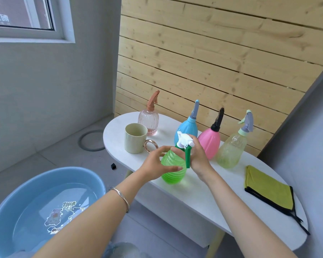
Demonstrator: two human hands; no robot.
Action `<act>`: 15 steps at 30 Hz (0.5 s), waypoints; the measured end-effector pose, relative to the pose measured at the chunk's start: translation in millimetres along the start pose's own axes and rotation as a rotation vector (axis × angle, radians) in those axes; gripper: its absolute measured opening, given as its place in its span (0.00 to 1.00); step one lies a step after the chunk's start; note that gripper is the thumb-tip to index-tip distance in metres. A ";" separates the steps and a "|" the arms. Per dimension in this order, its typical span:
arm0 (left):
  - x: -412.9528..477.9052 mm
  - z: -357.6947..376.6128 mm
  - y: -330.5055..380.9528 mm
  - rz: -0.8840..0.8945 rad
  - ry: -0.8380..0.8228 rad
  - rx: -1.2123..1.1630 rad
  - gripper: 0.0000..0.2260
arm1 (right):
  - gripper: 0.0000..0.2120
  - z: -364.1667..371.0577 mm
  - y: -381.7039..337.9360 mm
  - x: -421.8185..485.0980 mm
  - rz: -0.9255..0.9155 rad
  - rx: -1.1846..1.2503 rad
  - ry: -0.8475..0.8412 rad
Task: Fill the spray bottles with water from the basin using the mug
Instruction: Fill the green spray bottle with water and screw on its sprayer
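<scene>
Two hands reach forward: left hand (155, 165) clasps green bottle (172, 174), right hand (198, 157) curls fingers (195, 144) round its neck.

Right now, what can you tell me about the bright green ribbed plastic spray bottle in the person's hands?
The bright green ribbed plastic spray bottle is translucent, with a round body, a white spray head and a dark green trigger hanging down. It stands about upright on the white oval table, head fitted. The left hand grips its body; the right hand holds it at the neck and head. Any water level inside cannot be made out.
</scene>
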State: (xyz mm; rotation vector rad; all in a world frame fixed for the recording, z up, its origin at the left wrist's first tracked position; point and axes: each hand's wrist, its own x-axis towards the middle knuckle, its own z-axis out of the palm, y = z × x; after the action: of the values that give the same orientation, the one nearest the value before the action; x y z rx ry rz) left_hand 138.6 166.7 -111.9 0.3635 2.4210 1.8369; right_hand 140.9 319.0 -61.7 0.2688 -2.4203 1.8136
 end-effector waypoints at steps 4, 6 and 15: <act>-0.4 0.9 -0.7 0.002 0.005 -0.018 0.29 | 0.13 -22.8 6.5 -2.7 0.032 0.028 -0.196; -0.7 1.4 -0.6 0.001 0.015 -0.026 0.29 | 0.10 -17.9 6.9 -2.6 0.025 0.017 -0.093; -0.6 -1.0 0.3 -0.004 -0.019 -0.043 0.28 | 0.13 -16.4 3.0 0.6 0.014 -0.022 -0.203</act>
State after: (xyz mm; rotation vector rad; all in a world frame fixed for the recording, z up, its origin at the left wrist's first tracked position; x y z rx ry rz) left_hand 139.0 165.7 -111.3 0.3708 2.3642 1.8723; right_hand 139.4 335.4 -59.7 0.4567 -2.5793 1.8464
